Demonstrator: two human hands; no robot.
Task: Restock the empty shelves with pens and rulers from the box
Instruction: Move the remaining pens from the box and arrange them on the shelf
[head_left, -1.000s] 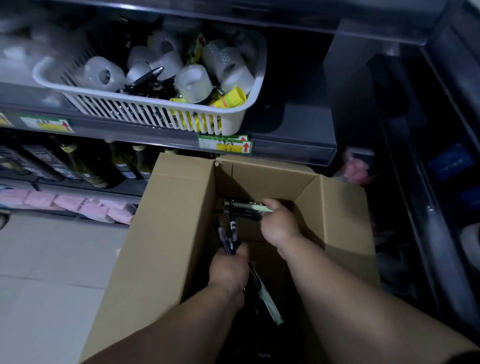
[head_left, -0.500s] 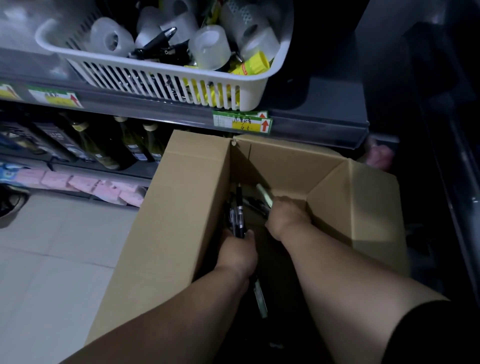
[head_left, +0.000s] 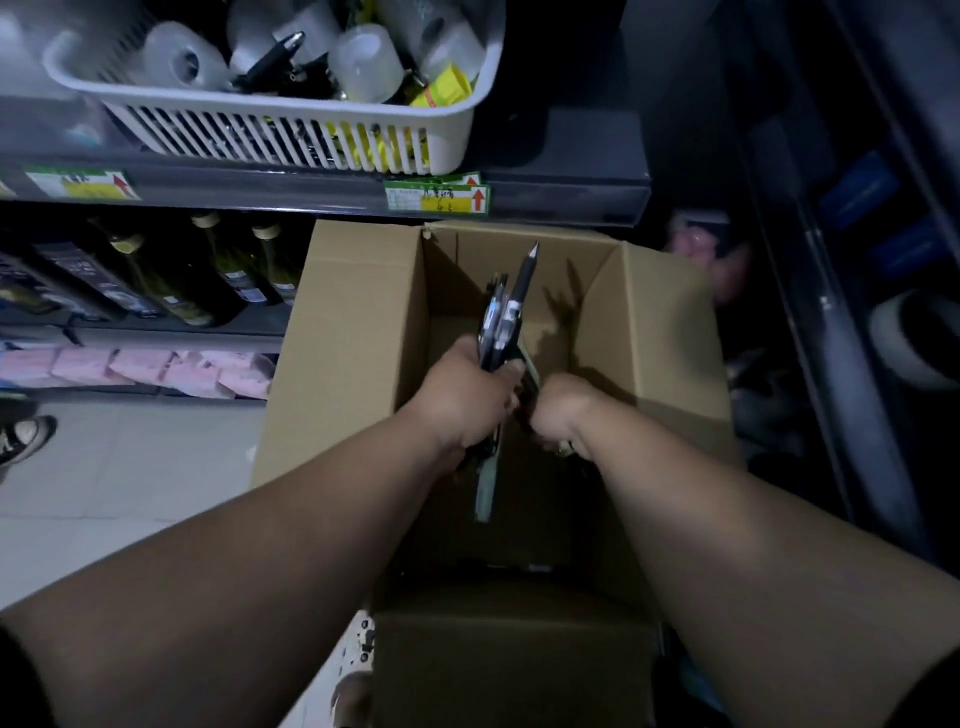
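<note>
An open cardboard box (head_left: 353, 338) stands below the shelves. Over its opening my left hand (head_left: 465, 397) grips a bundle of black pens (head_left: 505, 312) that points up and away. A pale green ruler (head_left: 485, 493) hangs out below that fist. My right hand (head_left: 563, 410) is curled close against the bundle from the right, and a second pale green strip (head_left: 529, 364) shows between the two hands. The fingers of the right hand are hidden. The box's depth is dark. The dark shelf (head_left: 571, 156) above the box is bare to the right of the basket.
A white slotted basket (head_left: 291, 124) with tape rolls, pens and yellow packs sits on the shelf at upper left. Dark bottles (head_left: 223, 275) and pink packs (head_left: 156, 364) fill lower shelves at left. A shoe (head_left: 21, 436) stands on the tiled floor. More shelving rises at right.
My left hand has lifted the pen bundle up out of the box. My right hand has come in from the far side to meet it, bringing its pale green strip along.
</note>
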